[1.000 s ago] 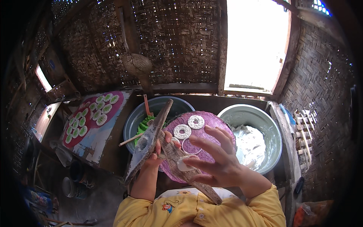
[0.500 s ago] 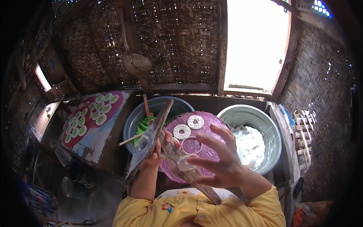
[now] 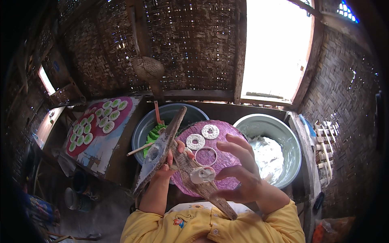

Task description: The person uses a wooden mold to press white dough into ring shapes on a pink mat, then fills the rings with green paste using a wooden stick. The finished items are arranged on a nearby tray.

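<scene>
My left hand (image 3: pixel 167 165) grips a hinged wooden press, holding its upper board (image 3: pixel 159 150) tilted up and open. The lower board (image 3: pixel 210 193) runs toward my lap, and a flattened white dough piece (image 3: pixel 202 174) lies on it. My right hand (image 3: pixel 240 175) hovers just right of that dough with fingers spread and nothing in it. Behind the press sits a round purple tray (image 3: pixel 229 137) carrying two white dough rings (image 3: pixel 195 141) (image 3: pixel 210 131) and a thin ring-shaped cutter (image 3: pixel 206 156).
A grey basin (image 3: pixel 264 120) at the right holds white dough (image 3: pixel 266 156). A blue-grey basin (image 3: pixel 180 108) behind the press holds green leaves (image 3: pixel 154 137) and a stick. A red tray (image 3: pixel 121 117) with several dough discs lies left. A ladle (image 3: pixel 148 67) hangs on the woven wall.
My right hand has shifted slightly over the lower board, its fingers still spread. The press and my left hand have stayed in place.
</scene>
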A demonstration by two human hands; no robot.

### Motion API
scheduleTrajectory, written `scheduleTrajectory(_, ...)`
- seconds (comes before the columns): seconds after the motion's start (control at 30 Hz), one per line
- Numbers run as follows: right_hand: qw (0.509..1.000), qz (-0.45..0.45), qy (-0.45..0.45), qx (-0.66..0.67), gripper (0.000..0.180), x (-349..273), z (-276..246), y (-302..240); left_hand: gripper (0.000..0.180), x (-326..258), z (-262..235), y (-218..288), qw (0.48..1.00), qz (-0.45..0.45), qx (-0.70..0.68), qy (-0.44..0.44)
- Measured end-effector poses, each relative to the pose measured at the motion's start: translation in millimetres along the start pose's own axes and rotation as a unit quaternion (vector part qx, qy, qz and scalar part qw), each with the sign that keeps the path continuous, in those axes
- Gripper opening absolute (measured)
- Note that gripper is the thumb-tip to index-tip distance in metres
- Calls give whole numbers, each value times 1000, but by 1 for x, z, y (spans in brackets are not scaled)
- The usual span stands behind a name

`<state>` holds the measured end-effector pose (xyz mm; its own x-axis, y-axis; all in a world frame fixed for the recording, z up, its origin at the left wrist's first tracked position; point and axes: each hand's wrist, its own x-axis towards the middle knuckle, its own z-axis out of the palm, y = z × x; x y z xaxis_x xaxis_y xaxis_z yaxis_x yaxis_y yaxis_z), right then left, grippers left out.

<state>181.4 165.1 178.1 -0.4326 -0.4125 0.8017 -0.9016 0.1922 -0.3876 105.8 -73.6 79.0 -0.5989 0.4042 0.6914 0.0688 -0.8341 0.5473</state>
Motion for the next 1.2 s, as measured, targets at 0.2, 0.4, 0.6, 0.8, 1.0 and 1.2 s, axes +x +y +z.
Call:
scheduleTrajectory(0.2,994,-33,-18,-102,29,-1,5,0,27,-2,-3,0,1000,-8,-6,2)
scheduleTrajectory(0.4,989,-14,-44,-143,27,-1,8,-6,29,0,3,1,999,-1,3,32)
scheduleTrajectory(0.6,993,-13,-61,-95,29,3,7,-2,30,-2,-1,-1,1000,-5,-3,29)
scheduleTrajectory(0.8,995,3,-48,-93,30,2,8,-5,28,-4,-3,-1,1000,5,-1,28)
scheduleTrajectory(1.0,989,-35,-42,-139,33,0,11,-6,27,-1,1,1,1000,6,2,25)
scheduleTrajectory(1.2,996,-16,-15,-83,31,-1,11,-5,27,-3,3,2,999,-9,-6,35)
